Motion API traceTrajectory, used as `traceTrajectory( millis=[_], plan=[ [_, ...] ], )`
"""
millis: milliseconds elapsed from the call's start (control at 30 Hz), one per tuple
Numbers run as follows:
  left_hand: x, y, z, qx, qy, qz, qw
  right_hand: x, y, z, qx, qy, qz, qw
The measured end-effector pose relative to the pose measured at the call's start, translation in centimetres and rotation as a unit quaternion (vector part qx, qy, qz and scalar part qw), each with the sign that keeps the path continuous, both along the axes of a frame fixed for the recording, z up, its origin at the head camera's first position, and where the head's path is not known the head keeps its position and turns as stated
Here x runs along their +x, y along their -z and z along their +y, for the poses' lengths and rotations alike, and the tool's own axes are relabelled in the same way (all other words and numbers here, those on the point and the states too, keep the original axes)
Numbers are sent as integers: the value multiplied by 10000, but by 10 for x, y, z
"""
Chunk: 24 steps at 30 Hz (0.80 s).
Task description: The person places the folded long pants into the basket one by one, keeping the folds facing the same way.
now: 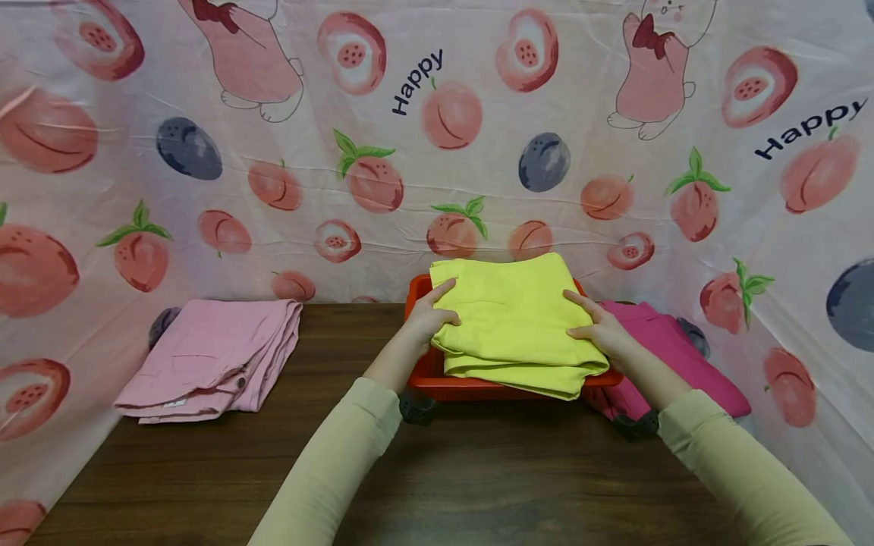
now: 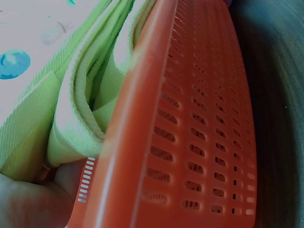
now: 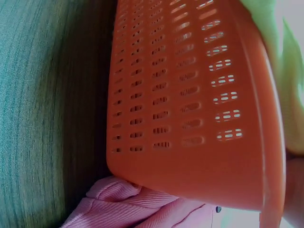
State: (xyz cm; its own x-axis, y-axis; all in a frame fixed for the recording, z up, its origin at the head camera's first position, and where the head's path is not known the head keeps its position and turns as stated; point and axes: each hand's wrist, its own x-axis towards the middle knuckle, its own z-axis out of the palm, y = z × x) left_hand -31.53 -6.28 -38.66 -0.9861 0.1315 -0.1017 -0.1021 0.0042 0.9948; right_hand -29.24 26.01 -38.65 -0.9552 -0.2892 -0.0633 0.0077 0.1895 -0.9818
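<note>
A folded bright yellow garment (image 1: 512,311) sits at the mouth of a red perforated plastic basket (image 1: 471,389), its front fold hanging over the rim. My left hand (image 1: 425,317) grips its left side, thumb and fingers on the cloth. On the opposite side my right hand (image 1: 601,327) holds the garment's right edge. The left wrist view shows the layered folds (image 2: 80,109) against the basket's rim, with part of the left hand (image 2: 38,197) below them. Only a sliver of the right hand (image 3: 293,192) shows in the right wrist view, behind the rim.
A folded light pink garment with a button (image 1: 212,356) lies on the dark wooden table (image 1: 492,478) at the left. Beside the basket on the right is a folded magenta garment (image 1: 683,356), partly behind my right forearm. A fruit-printed cloth (image 1: 410,152) hangs behind and along the sides.
</note>
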Motion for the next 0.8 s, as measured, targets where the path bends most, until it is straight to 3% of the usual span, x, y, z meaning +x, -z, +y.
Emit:
traceTrajectory(
  millis=[367,800],
  plan=[
    [1,9,-2,-34,-62,-96,9999,0,7,-1,99,-39,-8,9999],
    [0,11,-4,-184,34,-199,9996,2,0,-4,738,101,58,9972]
  ],
)
